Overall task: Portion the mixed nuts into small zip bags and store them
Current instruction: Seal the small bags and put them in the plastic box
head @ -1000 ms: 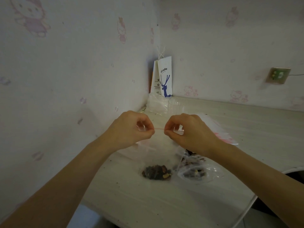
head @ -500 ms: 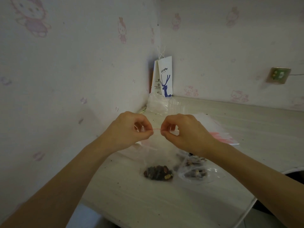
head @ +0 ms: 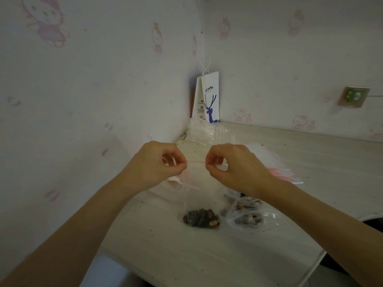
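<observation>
— Both hands are up over the worktop (head: 310,154). What's the left hand (head: 157,164) got?

— It's pinching one end of the pink zip strip (head: 196,161), thumb against curled fingers. The right hand (head: 236,168) pinches the other end the same way, and the strip runs taut and level between them.

— So both are clamped on the small zip bag (head: 199,199)?

— Yes, a pinch at each top corner. The clear bag hangs straight down from the strip over the left part of the worktop, about midway between the back corner and the front edge.

— And the mixed nuts (head: 201,218)?

— A dark clump in the bottom of that bag, low by the surface. I can't tell whether the bag's bottom touches the worktop.

— What's beside it?

— Just to the right lies a larger bag (head: 248,216), crumpled and clear, with more nuts inside, partly under the right wrist. Behind the right hand, a stack of empty zip bags (head: 277,168) lies flat with its pink strips showing.

— And the back corner?

— A paper coffee bag (head: 210,100) stands upright against the wall, with crumpled clear plastic (head: 199,131) in front of it. There's a wall socket (head: 354,96) above the back edge on the right, and crumbs dot the surface.
</observation>
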